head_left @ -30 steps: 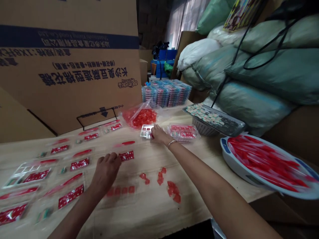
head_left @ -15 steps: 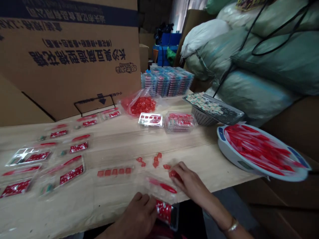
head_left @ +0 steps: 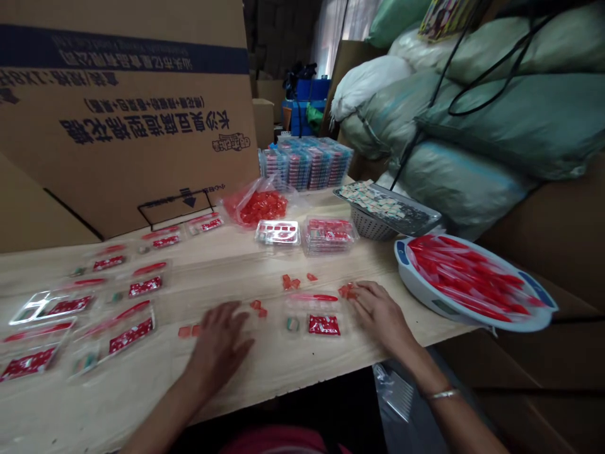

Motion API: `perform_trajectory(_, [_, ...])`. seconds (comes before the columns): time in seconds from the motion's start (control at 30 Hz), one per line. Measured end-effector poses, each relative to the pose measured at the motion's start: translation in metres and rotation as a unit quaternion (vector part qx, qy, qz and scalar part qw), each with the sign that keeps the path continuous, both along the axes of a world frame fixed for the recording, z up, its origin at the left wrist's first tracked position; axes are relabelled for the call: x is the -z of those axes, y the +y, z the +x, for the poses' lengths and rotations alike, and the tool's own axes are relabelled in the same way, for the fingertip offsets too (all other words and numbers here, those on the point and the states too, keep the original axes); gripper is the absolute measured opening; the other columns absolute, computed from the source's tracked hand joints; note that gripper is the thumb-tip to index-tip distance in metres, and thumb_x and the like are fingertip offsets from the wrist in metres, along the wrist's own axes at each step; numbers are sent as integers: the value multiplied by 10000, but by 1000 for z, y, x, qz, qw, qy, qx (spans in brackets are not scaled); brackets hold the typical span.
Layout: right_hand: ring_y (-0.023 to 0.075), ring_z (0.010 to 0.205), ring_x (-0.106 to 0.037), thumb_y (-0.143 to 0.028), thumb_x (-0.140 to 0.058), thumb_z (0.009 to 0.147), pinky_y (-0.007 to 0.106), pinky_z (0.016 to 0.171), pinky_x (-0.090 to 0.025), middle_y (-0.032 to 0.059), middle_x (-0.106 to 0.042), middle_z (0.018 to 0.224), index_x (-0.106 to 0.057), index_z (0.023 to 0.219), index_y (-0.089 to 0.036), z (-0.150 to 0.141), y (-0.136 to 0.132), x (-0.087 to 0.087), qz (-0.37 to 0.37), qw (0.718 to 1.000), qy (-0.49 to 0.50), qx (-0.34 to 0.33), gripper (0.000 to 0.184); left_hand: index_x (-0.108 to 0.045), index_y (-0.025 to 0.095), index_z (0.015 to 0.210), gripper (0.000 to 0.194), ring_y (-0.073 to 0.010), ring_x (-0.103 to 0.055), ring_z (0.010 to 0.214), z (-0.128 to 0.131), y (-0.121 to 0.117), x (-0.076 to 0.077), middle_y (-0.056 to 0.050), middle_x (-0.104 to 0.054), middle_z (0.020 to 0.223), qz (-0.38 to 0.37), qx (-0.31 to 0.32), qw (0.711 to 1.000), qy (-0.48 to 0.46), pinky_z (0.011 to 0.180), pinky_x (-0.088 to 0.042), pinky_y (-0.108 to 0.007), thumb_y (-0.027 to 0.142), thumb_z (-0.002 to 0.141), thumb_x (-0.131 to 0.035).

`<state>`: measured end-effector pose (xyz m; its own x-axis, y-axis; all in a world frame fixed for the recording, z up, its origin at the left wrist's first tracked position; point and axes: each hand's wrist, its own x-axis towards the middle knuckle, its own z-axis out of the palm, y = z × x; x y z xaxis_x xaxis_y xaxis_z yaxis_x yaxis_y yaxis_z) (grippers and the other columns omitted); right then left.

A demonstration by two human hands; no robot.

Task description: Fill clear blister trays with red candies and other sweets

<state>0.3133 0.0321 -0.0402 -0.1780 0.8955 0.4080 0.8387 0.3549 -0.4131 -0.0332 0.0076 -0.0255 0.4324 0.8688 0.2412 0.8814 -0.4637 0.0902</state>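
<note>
My left hand (head_left: 215,343) reaches over the table with fingers and thumb apart. It covers most of a row of small red translucent squares (head_left: 184,331). Stretched out at the right, the fingers of my right hand (head_left: 380,315) touch a little cluster of red translucent pieces (head_left: 347,290). Between the hands lies a clear plastic tray (head_left: 305,328), holding a slim red wrapped item (head_left: 314,297), a white-dotted red packet (head_left: 324,325) and a small round greenish item (head_left: 292,325). More loose red pieces (head_left: 290,282) lie behind it, and two others (head_left: 258,308) beside my left fingertips.
Several filled clear trays (head_left: 132,334) spread across the left. Behind are a bag of red pieces (head_left: 259,205), a tray stack (head_left: 331,236), packed boxes (head_left: 307,164) and a large carton (head_left: 142,151). A white basin (head_left: 425,296) stands right, near a grey tray (head_left: 416,214).
The clear tray has gone from the table's front edge to farther in on the tabletop. My left hand has left it and moved left over the red squares; my right hand has shifted right.
</note>
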Motion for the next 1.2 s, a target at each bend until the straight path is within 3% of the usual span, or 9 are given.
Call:
perform_trajectory(0.13, [201,876,-578,-167,-476,913,352,819,-464,55,-657,877,-665,903,-214,-73,-6,-16,-15,993,16,-114,195,-621,199,1071,264,-298,-583,1021,-28,-10,16,-122,-634,1150,-35,-69,997,-11,857,-443,-477,298,844,-530])
perform_trajectory(0.27, [203,890,-555,-165,-562,886,350,837,-413,57,-660,878,-656,838,-179,-151,7,-17,-43,980,-76,-179,107,-604,193,1122,308,-292,-570,1036,6,-24,20,-116,-632,1163,-50,-80,995,-26,852,-436,-467,321,857,-515])
perform_trajectory(0.37, [211,897,-541,-146,-558,883,359,821,-397,75,-646,925,-641,885,-157,-173,14,-15,-57,974,-126,-177,84,-578,188,1183,372,-299,-566,1048,17,-31,18,-126,-619,1201,-61,-98,993,-28,840,-442,-464,304,832,-544])
perform_trajectory(0.53, [202,941,-522,-181,-575,863,346,878,-385,60,-628,965,-628,881,-163,-161,-14,-24,-73,955,-114,-262,59,-566,236,1199,501,-317,-518,1155,-22,-48,29,-105,-590,1269,-23,-87,996,-25,935,-405,-489,315,713,-659])
perform_trajectory(0.7, [218,1020,-498,-403,-632,833,352,906,-409,76,-589,1139,-582,1085,-168,-151,-66,-6,-58,935,-114,-330,348,-487,179,1301,623,-274,-581,1091,-54,-75,47,-129,-629,1226,80,100,992,-9,920,-455,-409,485,771,-600])
perform_trajectory(0.83, [160,862,-537,-233,-553,912,302,797,-449,36,-638,995,-594,1002,-196,-132,-91,13,24,933,-107,-342,106,-539,202,1236,353,-208,-601,1088,-52,-87,42,-104,-670,1158,117,190,975,-14,935,-473,-329,266,895,-472])
perform_trajectory(1.0, [154,891,-591,-135,-465,938,270,761,-491,57,-650,1014,-595,1005,-202,-85,-95,-4,75,968,25,-238,160,-571,217,1138,234,-180,-609,1089,-6,-67,22,-95,-639,1175,66,187,964,-175,868,-531,-257,217,931,-461])
perform_trajectory(1.13, [174,860,-621,-203,-493,914,289,745,-525,69,-636,989,-492,1206,-212,-49,-60,-6,1,984,165,-69,292,-466,212,1209,314,-139,-671,827,54,-9,6,-60,-657,1030,-52,93,931,-350,711,-566,-245,239,899,-512])
perform_trajectory(1.2, [173,747,-617,-253,-520,887,297,670,-534,58,-628,924,-427,1285,-191,-38,-36,4,-48,976,213,14,413,-434,197,1247,381,-140,-659,757,77,23,1,-67,-636,1046,-106,33,929,-352,641,-557,-264,236,876,-513])
